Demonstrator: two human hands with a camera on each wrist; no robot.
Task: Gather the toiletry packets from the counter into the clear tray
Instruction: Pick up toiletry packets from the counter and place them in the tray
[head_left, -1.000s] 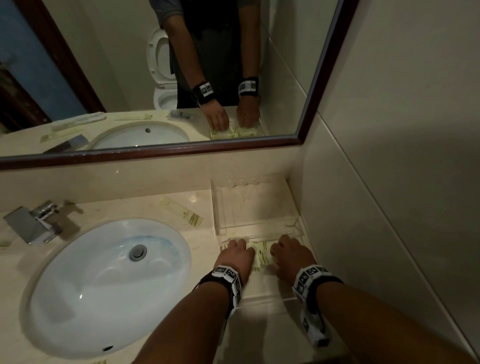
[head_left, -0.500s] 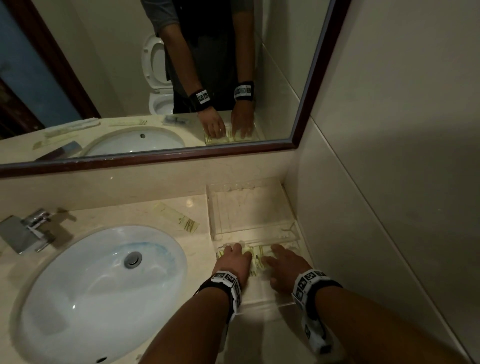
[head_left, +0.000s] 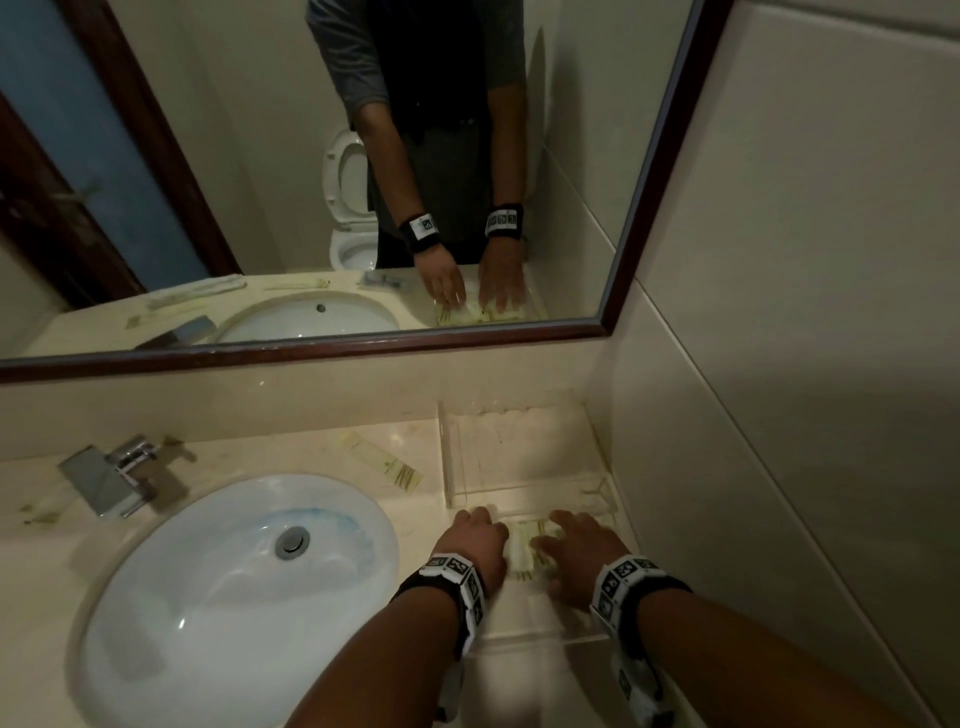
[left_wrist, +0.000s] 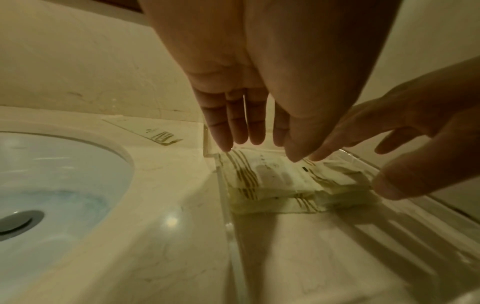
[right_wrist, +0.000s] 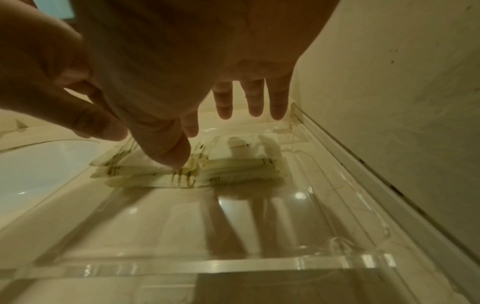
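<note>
A clear tray (head_left: 519, 447) stands at the counter's right end against the wall. A stack of pale packets with gold stripes (head_left: 522, 545) lies in its near compartment, against the divider. My left hand (head_left: 480, 525) and right hand (head_left: 563, 530) are side by side over the stack, fingers straight. The left wrist view shows my left hand (left_wrist: 262, 148) just above the packets (left_wrist: 270, 181), at the tray's left wall (left_wrist: 226, 205). In the right wrist view my right hand (right_wrist: 215, 137) has its thumb tip at the stack's top (right_wrist: 161, 174). One packet (head_left: 384, 462) lies on the counter left of the tray.
The white sink (head_left: 234, 587) fills the counter's left, with a chrome faucet (head_left: 109, 478) behind it. A small pale item (head_left: 41, 512) lies by the faucet, too dim to identify. The tiled wall (head_left: 779, 415) runs close along the tray's right side. A mirror (head_left: 260, 182) hangs above.
Both hands had their fingers curled over the packet stack; now the fingers are stretched out straight above it. The stack stays in the tray's near compartment.
</note>
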